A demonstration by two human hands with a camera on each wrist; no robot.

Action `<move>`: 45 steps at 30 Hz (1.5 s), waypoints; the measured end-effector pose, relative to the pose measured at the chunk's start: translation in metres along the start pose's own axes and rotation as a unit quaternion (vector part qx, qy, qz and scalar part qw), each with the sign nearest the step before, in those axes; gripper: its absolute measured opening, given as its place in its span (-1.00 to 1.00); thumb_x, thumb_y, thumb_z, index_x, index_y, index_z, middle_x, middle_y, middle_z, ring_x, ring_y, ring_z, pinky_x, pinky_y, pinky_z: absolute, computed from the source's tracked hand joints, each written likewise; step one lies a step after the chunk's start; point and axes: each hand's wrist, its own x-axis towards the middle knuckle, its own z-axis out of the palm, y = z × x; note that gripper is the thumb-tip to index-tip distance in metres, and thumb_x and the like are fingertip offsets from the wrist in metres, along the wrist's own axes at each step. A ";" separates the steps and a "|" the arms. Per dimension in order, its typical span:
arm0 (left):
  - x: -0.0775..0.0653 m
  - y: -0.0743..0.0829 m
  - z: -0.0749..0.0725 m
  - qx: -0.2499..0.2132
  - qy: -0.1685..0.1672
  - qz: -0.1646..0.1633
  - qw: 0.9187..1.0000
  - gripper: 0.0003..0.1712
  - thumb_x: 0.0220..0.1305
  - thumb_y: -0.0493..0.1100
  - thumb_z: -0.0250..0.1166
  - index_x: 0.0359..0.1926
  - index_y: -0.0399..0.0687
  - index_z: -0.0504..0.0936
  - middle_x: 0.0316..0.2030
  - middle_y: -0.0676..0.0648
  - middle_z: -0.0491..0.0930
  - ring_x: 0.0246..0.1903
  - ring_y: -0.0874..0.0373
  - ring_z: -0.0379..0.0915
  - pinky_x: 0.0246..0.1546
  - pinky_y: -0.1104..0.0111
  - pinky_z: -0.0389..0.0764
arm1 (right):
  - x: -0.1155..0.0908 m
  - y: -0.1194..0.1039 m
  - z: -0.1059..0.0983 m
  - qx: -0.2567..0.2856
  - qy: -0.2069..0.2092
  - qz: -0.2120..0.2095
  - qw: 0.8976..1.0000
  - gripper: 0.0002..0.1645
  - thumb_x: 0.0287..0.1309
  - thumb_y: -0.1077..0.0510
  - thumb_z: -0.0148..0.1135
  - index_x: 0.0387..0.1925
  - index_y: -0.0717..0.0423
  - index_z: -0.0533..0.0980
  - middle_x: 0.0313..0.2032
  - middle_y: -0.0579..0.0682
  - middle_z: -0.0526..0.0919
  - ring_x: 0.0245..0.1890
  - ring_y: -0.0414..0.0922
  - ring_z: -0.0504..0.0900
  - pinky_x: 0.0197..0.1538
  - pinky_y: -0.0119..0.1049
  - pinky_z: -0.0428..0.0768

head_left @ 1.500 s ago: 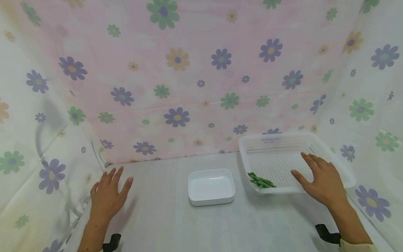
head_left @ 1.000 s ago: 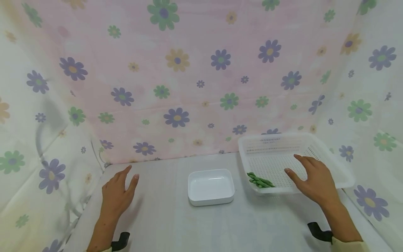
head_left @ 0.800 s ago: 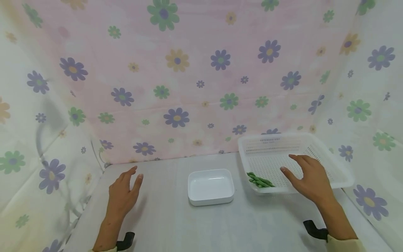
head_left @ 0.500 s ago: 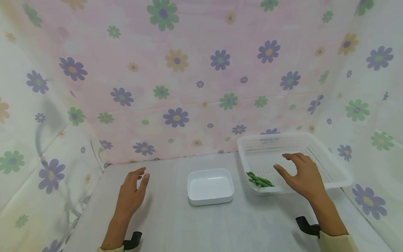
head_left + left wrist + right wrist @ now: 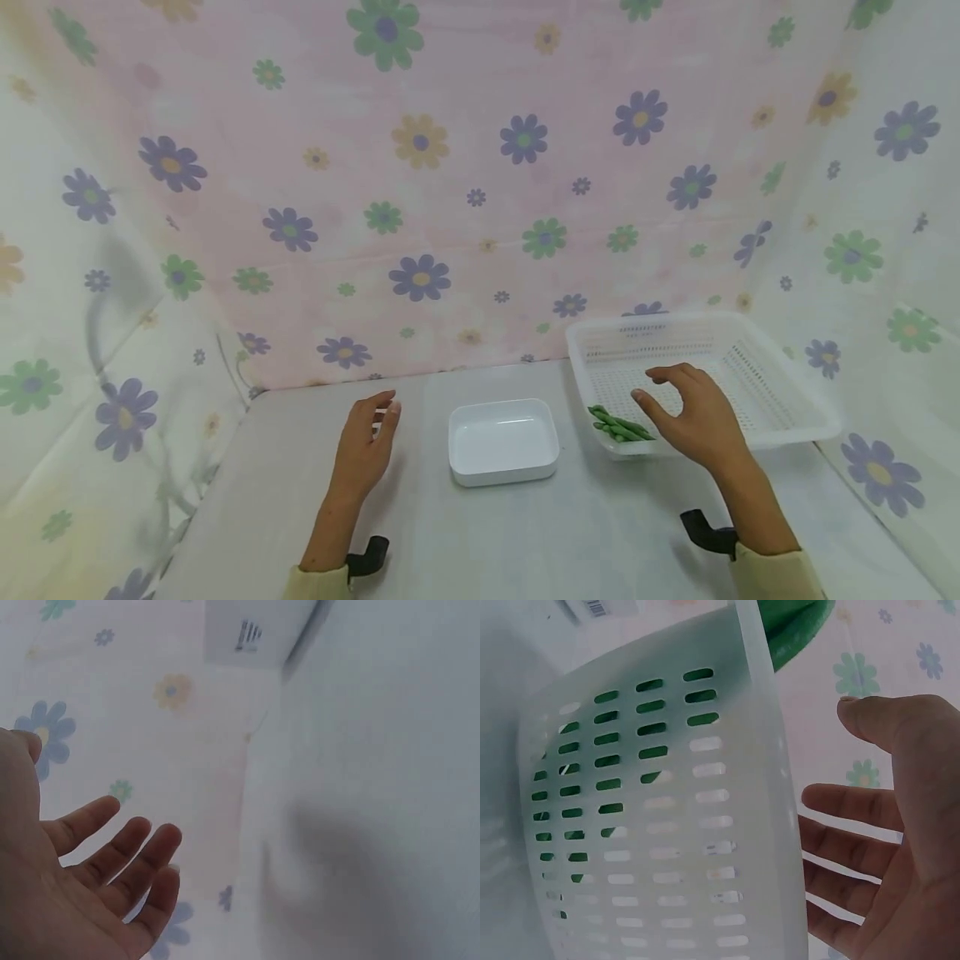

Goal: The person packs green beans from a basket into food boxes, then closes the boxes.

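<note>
A white slotted plastic basket [image 5: 797,435] stands at the right, with a small bunch of green beans [image 5: 621,427] in its near left corner. My right hand [image 5: 699,417] hovers over the basket's near side, thumb and fingers spread apart, just right of the beans. In the right wrist view the fingers of the right hand [image 5: 900,832] appear past the basket rim [image 5: 769,787], holding nothing. To the left of a shallow white dish [image 5: 504,479], my left hand [image 5: 363,450] hangs above the table, its loosely bent fingers [image 5: 142,862] holding nothing.
The white-covered table [image 5: 480,550] is bordered by a flowered cloth [image 5: 465,183] behind and on both sides. A black bent piece [image 5: 367,557] sits at the left wrist, another black piece [image 5: 707,533] at the right wrist.
My left hand has moved right, toward the dish. My right hand has moved left across the basket, closer to the beans. Dish, basket and beans stay in place.
</note>
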 end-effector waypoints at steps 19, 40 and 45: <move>-0.010 -0.008 0.059 -0.075 -0.123 0.001 0.990 -0.45 0.57 -0.01 0.29 0.48 0.07 0.45 0.24 -0.06 0.54 0.17 0.07 0.54 0.18 0.13 0.57 | -0.005 0.010 -0.008 0.098 -0.154 -0.111 0.977 -0.71 0.24 0.12 0.56 -0.04 -0.17 0.67 -0.12 -0.34 0.72 -0.11 -0.24 0.69 -0.01 -0.14 0.67; -0.014 -0.017 0.069 -0.068 -0.120 -0.024 0.990 -0.49 0.57 0.06 0.28 0.42 0.06 0.52 0.06 0.05 0.60 0.02 0.20 0.50 0.10 0.29 0.57 | -0.006 0.010 -0.006 0.144 -0.146 -0.178 0.962 -0.59 0.09 0.38 0.57 -0.24 -0.18 0.64 -0.22 -0.31 0.68 -0.20 -0.24 0.68 -0.08 -0.35 0.62; -0.015 -0.017 0.069 -0.068 -0.120 -0.019 0.990 -0.50 0.58 0.05 0.28 0.42 0.06 0.52 0.07 0.05 0.61 0.03 0.20 0.50 0.11 0.30 0.57 | -0.006 0.005 -0.010 0.121 -0.124 -0.157 0.972 -0.58 0.06 0.41 0.55 -0.23 -0.18 0.66 -0.24 -0.35 0.71 -0.20 -0.27 0.69 -0.09 -0.29 0.66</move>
